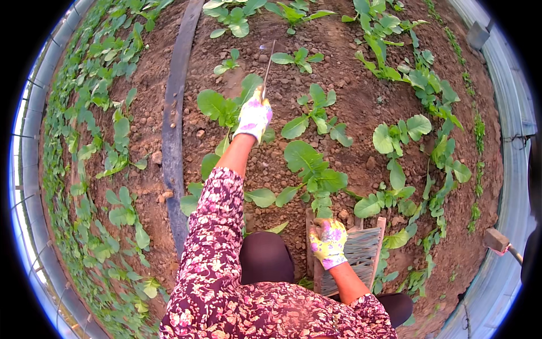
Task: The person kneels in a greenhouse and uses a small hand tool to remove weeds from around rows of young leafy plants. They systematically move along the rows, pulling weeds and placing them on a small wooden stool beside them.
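Note:
My left hand [254,114], in a white floral work glove, reaches forward among leafy green seedlings. It is closed on the near end of a thin metal tool [269,65], which points away over the soil; its exact kind cannot be told. A leafy plant [218,106] stands just left of that glove. My right hand [328,242], in a matching yellowish floral glove, is curled at the left side of a low wooden stool with a woven strap seat [358,250]. It rests on or against the frame. Its fingertips are partly hidden, beside a seedling's leaves [324,182].
A dark flat strip [172,123] runs along the soil left of my arm. Dense leafy plants [84,169] grow beyond it. More rows [389,140] stand to the right, towards plastic sheeting [514,169] and a wooden block [496,240]. My knee [266,256] is near the stool.

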{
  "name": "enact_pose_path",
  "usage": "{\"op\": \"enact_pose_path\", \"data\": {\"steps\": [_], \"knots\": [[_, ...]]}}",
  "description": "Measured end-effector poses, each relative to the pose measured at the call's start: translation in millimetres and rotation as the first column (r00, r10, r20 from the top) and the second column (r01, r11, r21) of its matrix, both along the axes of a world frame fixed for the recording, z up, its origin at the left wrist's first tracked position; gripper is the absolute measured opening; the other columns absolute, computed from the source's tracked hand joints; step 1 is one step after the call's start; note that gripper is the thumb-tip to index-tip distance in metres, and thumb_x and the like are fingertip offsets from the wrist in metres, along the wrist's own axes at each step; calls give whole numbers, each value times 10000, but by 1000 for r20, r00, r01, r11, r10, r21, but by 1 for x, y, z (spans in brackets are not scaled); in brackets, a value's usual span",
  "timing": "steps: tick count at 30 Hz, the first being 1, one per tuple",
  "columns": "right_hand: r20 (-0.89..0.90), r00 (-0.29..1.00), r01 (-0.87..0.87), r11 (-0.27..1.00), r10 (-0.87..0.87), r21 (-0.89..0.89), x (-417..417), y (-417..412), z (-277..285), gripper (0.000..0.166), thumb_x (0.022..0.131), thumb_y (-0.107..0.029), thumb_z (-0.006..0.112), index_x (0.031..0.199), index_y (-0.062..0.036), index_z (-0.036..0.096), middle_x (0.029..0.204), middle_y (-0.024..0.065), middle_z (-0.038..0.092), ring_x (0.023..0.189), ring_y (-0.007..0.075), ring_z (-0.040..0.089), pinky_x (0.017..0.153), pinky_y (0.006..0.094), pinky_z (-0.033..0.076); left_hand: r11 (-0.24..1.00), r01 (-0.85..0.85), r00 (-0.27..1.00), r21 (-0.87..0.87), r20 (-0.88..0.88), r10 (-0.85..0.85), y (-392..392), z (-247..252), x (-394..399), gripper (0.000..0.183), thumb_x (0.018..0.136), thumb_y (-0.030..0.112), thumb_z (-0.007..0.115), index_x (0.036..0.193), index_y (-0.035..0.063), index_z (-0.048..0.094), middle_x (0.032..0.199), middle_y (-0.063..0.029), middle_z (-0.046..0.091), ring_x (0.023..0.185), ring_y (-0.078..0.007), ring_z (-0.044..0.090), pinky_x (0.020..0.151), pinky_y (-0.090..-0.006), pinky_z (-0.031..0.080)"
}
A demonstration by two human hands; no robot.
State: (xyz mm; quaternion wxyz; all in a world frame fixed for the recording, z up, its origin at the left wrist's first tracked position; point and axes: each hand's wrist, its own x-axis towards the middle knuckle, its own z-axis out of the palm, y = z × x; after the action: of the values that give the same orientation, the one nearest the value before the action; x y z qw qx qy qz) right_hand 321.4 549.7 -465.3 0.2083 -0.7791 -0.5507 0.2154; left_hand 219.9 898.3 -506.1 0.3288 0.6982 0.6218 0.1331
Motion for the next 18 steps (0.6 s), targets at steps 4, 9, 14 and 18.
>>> {"op": "enact_pose_path", "data": {"steps": [4,9,14,18], "knots": [[-11,1000,-1,1000,0,-14,-2,-2,-2,198,721,-205,654,891,-108,627,801,117,625,809,319,594,775,435,442,999,-21,996,-31,86,24,36,-15,-17,443,898,230,500,1331,143,478,1107,-179,632,998,-323,617,854,-374,476],[-25,1000,17,997,-19,-72,-3,2,3,192,700,-202,660,864,-104,643,814,119,631,818,319,595,783,429,441,994,45,993,-100,-100,-55,42,-5,-83,426,904,210,485,1326,156,494,1126,-161,629,1000,-291,623,843,-335,470],[12,1000,5,1000,-5,-14,-2,-1,-1,198,696,-180,662,874,-104,621,814,110,624,802,317,592,763,432,441,974,99,986,-206,-110,-123,13,32,-130,449,897,172,500,1345,156,474,1143,-160,621,984,-248,621,842,-321,461],[26,1000,-1,1000,2,-11,-1,-3,-2,206,704,-176,666,886,-107,600,817,102,618,805,315,586,770,433,429,958,80,970,-275,-200,-139,-1,41,-164,443,907,180,512,1347,151,476,1152,-135,623,949,-191,613,837,-291,453]]}}
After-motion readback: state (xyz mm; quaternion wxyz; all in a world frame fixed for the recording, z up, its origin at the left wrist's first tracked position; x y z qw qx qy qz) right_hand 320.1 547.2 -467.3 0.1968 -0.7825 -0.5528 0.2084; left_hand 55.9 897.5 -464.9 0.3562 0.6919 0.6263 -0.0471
